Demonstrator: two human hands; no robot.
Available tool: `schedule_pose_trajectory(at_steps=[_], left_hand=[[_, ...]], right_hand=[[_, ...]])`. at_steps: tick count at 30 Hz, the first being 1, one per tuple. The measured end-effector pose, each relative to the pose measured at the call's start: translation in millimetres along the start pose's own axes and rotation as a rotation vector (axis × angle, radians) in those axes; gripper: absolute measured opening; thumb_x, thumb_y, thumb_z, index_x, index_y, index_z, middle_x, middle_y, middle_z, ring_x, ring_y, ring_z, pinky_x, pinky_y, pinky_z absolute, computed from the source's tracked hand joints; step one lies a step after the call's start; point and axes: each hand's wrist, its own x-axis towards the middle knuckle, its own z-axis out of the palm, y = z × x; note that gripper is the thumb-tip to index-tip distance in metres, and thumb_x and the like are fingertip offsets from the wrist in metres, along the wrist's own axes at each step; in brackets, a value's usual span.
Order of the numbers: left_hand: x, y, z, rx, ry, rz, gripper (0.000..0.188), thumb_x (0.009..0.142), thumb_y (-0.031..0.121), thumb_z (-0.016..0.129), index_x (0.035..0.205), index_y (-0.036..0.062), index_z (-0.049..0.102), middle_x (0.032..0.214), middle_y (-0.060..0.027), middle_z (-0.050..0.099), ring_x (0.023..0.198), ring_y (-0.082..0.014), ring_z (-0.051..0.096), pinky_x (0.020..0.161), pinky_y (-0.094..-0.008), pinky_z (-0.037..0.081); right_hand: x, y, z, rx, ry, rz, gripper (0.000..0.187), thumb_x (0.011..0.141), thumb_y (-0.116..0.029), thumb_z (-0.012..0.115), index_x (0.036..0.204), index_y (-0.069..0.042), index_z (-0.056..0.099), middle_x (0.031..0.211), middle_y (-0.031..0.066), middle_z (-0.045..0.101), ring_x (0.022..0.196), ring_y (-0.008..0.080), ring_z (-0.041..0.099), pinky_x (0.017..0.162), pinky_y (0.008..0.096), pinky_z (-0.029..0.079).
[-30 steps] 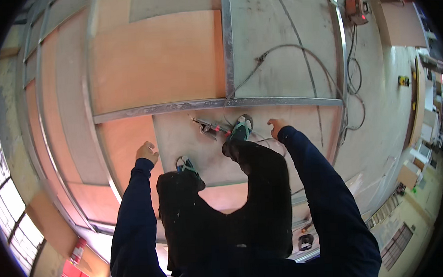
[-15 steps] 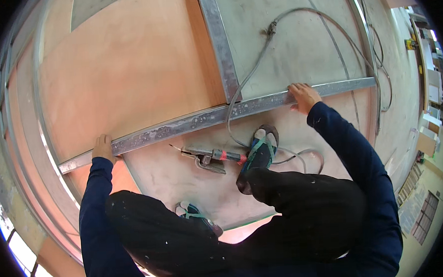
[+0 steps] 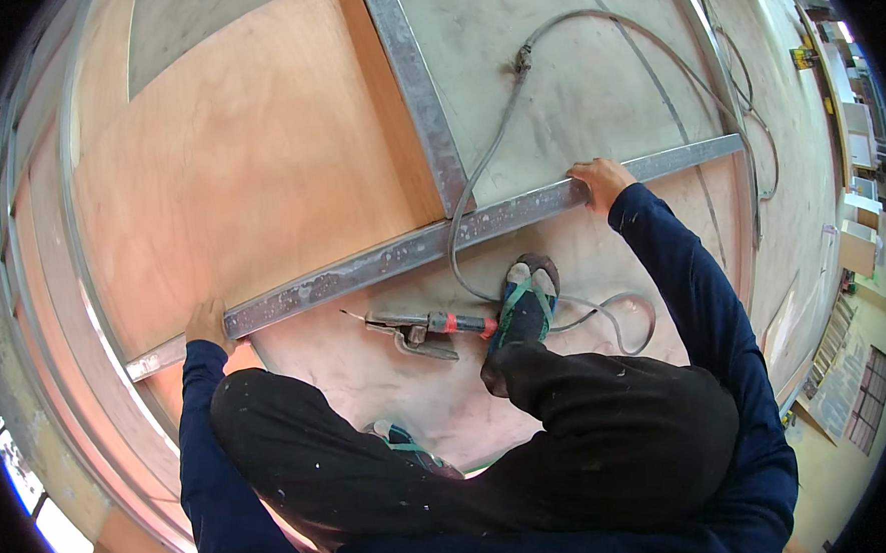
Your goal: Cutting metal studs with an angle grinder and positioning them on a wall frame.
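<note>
A long grey metal bar (image 3: 362, 268), blotched with pale marks, lies across the middle of the view, lower at its left end. My left hand (image 3: 208, 325) is closed around it near the left end, close to a long metal rail (image 3: 85, 280). Farther right, my right hand (image 3: 601, 182) wraps over the bar, thumb on the near side. Another metal bar (image 3: 415, 93) meets its far side near the middle. Just this side of the bar lies a hand tool (image 3: 436, 325) with a grey body and red bands, beside my foot (image 3: 527, 297).
A grey cable (image 3: 504, 133) loops over the bar and back round my foot. Orange-brown wooden board (image 3: 246, 157) spreads at the far left, pale sheet (image 3: 554, 100) at the far right. A rail (image 3: 703, 33) runs along the right side; boxes (image 3: 859, 240) stand beyond.
The view has shifted and turned slightly, so the bar's right end sits higher and its left end lower in the picture. Both hands keep their hold. My left foot is now more hidden by my leg.
</note>
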Motion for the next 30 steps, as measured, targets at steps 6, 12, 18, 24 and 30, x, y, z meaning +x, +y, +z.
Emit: schedule_pose_trajectory(at_steps=[6,12,18,24,30], left_hand=[[-1.8,1.4,-2.1,0.011,0.046,-0.008,0.079,0.038,0.029,0.093,0.103,0.0057,0.054,0.104,-0.0134,0.058,0.101,-0.0349,0.054,0.084,-0.0426,0.047],[-5.9,-54.1,60.7,-0.107,0.244,0.024,0.070,0.043,0.044,0.084,0.099,0.0065,0.065,0.101,-0.0210,0.063,0.099,-0.0400,0.057,0.087,-0.0447,0.046],[-0.7,-8.5,35.3,-0.074,0.289,0.015,0.071,0.035,0.038,0.090,0.092,0.0063,0.061,0.098,-0.0147,0.060,0.097,-0.0363,0.057,0.085,-0.0452,0.046],[-12.8,-3.9,18.5,-0.163,0.170,-0.046,0.069,0.041,0.030,0.091,0.097,0.0072,0.058,0.102,-0.0106,0.059,0.104,-0.0323,0.055,0.089,-0.0413,0.045],[-5.5,-6.7,20.5,-0.145,0.206,0.013,0.069,0.039,0.030,0.091,0.094,0.0066,0.057,0.099,-0.0125,0.059,0.100,-0.0346,0.056,0.085,-0.0428,0.045]], right_hand=[[5.7,4.7,6.8,0.004,-0.040,0.028,0.045,0.059,-0.010,0.074,0.101,-0.008,0.062,0.094,0.0124,0.065,0.091,0.0343,0.062,0.078,0.0420,0.051],[15.5,24.5,45.2,-0.003,0.050,-0.054,0.044,0.067,-0.028,0.070,0.106,-0.008,0.063,0.109,0.0149,0.060,0.101,0.0346,0.058,0.086,0.0430,0.047],[2.6,30.1,38.4,0.111,0.038,-0.013,0.047,0.049,-0.004,0.072,0.095,-0.009,0.064,0.091,0.0126,0.062,0.089,0.0359,0.059,0.079,0.0410,0.049],[9.9,23.1,36.8,0.094,0.018,0.005,0.048,0.049,-0.005,0.073,0.096,-0.010,0.066,0.093,0.0119,0.063,0.090,0.0348,0.060,0.079,0.0397,0.050],[11.6,33.7,41.6,0.053,0.093,-0.045,0.048,0.048,-0.005,0.075,0.095,-0.010,0.066,0.089,0.0124,0.063,0.085,0.0350,0.062,0.075,0.0401,0.051]])
